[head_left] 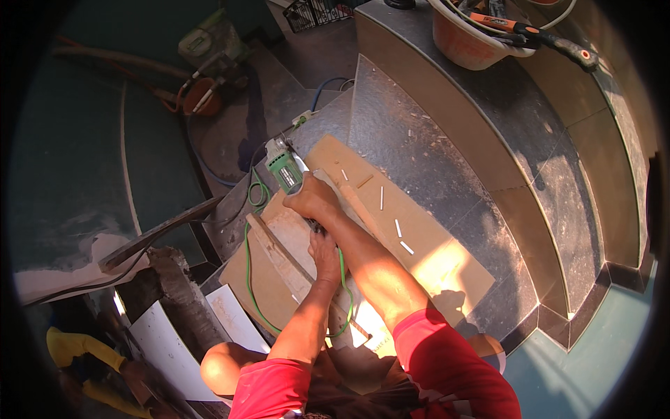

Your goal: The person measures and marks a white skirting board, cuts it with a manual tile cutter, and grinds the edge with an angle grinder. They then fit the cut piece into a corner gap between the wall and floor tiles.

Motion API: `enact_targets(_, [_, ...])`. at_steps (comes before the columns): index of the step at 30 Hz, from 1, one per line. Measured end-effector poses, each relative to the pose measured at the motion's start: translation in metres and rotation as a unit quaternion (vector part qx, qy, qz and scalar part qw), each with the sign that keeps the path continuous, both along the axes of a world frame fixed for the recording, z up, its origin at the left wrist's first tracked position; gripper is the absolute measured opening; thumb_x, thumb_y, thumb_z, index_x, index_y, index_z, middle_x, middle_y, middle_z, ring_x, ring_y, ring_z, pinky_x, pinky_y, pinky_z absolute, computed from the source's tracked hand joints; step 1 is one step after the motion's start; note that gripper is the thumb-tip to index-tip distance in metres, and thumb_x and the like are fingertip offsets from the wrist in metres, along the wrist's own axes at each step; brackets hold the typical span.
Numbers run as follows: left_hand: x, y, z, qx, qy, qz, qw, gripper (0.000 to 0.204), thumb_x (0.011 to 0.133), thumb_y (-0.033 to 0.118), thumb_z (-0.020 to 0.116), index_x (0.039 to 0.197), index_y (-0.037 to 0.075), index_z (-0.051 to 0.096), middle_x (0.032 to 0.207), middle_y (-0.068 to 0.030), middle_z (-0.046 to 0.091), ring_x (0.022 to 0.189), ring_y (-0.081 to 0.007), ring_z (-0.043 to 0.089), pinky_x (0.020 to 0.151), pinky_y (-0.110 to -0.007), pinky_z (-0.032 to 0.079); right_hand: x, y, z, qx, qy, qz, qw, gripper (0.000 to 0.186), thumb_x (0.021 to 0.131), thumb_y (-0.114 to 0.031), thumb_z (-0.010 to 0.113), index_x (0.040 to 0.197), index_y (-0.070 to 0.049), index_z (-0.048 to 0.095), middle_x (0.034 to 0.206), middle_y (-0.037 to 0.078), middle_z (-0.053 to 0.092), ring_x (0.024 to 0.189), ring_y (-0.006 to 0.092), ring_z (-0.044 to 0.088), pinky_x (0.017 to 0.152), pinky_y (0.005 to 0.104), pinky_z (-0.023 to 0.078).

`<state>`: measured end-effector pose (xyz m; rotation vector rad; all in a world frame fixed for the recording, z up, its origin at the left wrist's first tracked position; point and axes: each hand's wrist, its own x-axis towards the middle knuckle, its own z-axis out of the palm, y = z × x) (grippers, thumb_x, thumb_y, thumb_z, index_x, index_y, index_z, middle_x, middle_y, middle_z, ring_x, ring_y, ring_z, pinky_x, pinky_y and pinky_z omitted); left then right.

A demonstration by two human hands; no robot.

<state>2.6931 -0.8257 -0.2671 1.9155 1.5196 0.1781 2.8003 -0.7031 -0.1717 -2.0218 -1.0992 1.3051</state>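
A green and grey angle grinder (283, 166) points away from me over a brown board (453, 262). My right hand (313, 199) wraps round its body, behind the metal head. My left hand (324, 251) is closed round the rear end of the tool, nearer to me. Its green cord (248, 279) loops beside my left forearm and across the board. A wooden strip (276, 250) lies on the board left of my hands. Several thin white offcuts (382, 197) are scattered to the right. My forearms hide part of the surface beneath.
Dark tiled steps (460, 133) curve along the right. On them stands a bucket (466, 38) with an orange-handled tool (530, 33). White panels (164, 349) lie at lower left, near another person's yellow sleeve (84, 346). An orange bucket (202, 96) stands at far left.
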Motion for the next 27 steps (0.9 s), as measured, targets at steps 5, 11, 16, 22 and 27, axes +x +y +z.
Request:
enact_targets(5, [-0.005, 0.002, -0.005, 0.009, 0.002, -0.002, 1.0, 0.063, 0.088, 0.033, 0.069, 0.144, 0.01, 0.05, 0.145, -0.0232, 0.046, 0.142, -0.0501, 0.029, 0.111, -0.063, 0.024, -0.002, -0.001, -0.001, 0.002, -0.002, 0.002, 1.0, 0.066, 0.07, -0.036, 0.079, 0.124, 0.0, 0.063, 0.113, 0.025, 0.072, 0.107, 0.0397, 0.07, 0.093, 0.0447, 0.054])
enact_targets(11, [-0.007, 0.003, -0.01, 0.007, -0.02, -0.007, 1.0, 0.066, 0.087, 0.034, 0.07, 0.145, 0.011, 0.049, 0.145, -0.0246, 0.046, 0.142, -0.0505, 0.029, 0.111, -0.063, 0.023, -0.003, -0.002, -0.001, 0.001, -0.002, 0.005, 1.0, 0.068, 0.07, -0.036, 0.079, 0.125, 0.001, 0.062, 0.113, 0.026, 0.071, 0.107, 0.0398, 0.07, 0.093, 0.0449, 0.054])
enact_targets(16, [-0.009, -0.003, -0.018, 0.075, -0.004, -0.014, 0.997, 0.074, 0.082, 0.037, 0.074, 0.147, 0.012, 0.046, 0.146, -0.026, 0.043, 0.14, -0.0508, 0.03, 0.11, -0.063, 0.024, -0.003, 0.003, 0.003, 0.002, 0.0, 0.001, 1.0, 0.071, 0.069, -0.035, 0.078, 0.126, 0.002, 0.06, 0.114, 0.027, 0.071, 0.107, 0.0402, 0.07, 0.093, 0.045, 0.055])
enact_targets(22, [-0.01, -0.003, -0.017, 0.058, -0.013, -0.01, 0.998, 0.075, 0.082, 0.039, 0.073, 0.146, 0.014, 0.046, 0.144, -0.0251, 0.044, 0.137, -0.05, 0.032, 0.108, -0.063, 0.026, -0.004, 0.003, 0.005, -0.005, 0.0, 0.004, 1.0, 0.072, 0.069, -0.035, 0.078, 0.128, 0.002, 0.059, 0.114, 0.027, 0.071, 0.107, 0.0401, 0.07, 0.093, 0.0449, 0.055])
enact_targets(27, [-0.007, 0.0, -0.006, 0.031, -0.025, 0.0, 0.999, 0.066, 0.085, 0.041, 0.069, 0.143, 0.015, 0.05, 0.145, -0.0232, 0.045, 0.137, -0.0484, 0.033, 0.108, -0.061, 0.027, -0.004, 0.0, 0.007, -0.012, 0.01, 0.01, 1.0, 0.072, 0.07, -0.036, 0.078, 0.129, 0.001, 0.059, 0.115, 0.026, 0.071, 0.108, 0.0396, 0.07, 0.093, 0.0446, 0.054])
